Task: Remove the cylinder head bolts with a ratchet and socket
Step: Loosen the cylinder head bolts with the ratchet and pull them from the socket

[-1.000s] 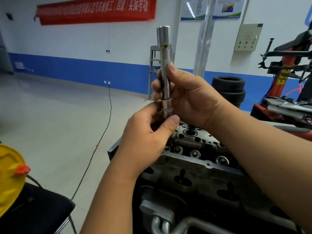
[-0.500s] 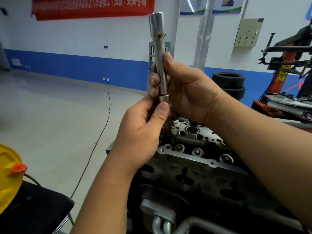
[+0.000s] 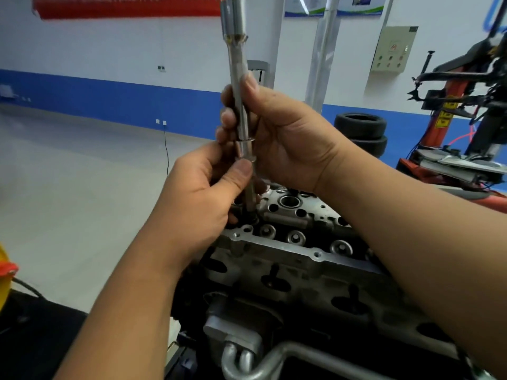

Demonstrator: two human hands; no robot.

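A long steel extension bar (image 3: 238, 78) stands upright over the left end of the aluminium cylinder head (image 3: 296, 259). Its wide drive end points up, near the frame's top. My right hand (image 3: 277, 138) grips the bar's middle. Just below, my left hand (image 3: 203, 193) pinches the socket (image 3: 247, 153) at the bar's lower end between thumb and fingers. Under the socket a dark bolt shank (image 3: 251, 198) hangs down into a hole in the head. No ratchet handle is in view.
Round valve-spring seats and bolt holes line the head's top. A metal coolant pipe (image 3: 241, 357) curves below the head. A yellow container (image 3: 4, 283) sits at the left edge above a black surface. Stacked tyres (image 3: 362, 133) and a red tyre machine (image 3: 450, 111) stand at the right.
The bar has risen in both hands and its top now nears the frame's edge. More of the dark bolt shank shows below the socket.
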